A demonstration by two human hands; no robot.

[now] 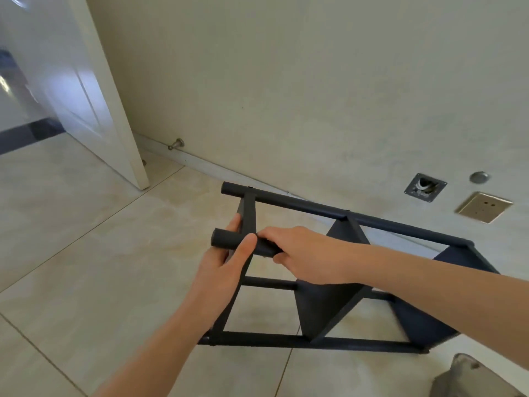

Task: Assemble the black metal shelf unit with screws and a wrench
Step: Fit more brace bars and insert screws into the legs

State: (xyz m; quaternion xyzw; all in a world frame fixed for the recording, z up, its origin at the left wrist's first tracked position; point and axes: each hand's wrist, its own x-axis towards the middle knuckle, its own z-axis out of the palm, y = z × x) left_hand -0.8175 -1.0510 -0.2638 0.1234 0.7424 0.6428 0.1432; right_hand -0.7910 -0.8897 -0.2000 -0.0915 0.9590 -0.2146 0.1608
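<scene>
While the black metal shelf unit [323, 308] lies sideways on the pale tiled floor [86, 253] toward 4 o'clock, panels already mounted, the left hand [226, 265] and right hand [306, 253] close their grip round its upper black round post [221, 239], probably not yet bolted.

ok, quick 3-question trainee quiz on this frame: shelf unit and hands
1. What does the black shelf unit lie on?
2. True or false: the left hand is off the unit.
3. The right hand curls round: A) a wrench B) the black tube C) a screwdriver

Key: 1. The tiled floor, on its side. 2. False: it holds the tube's end, thumb over it. 3. B.
</scene>
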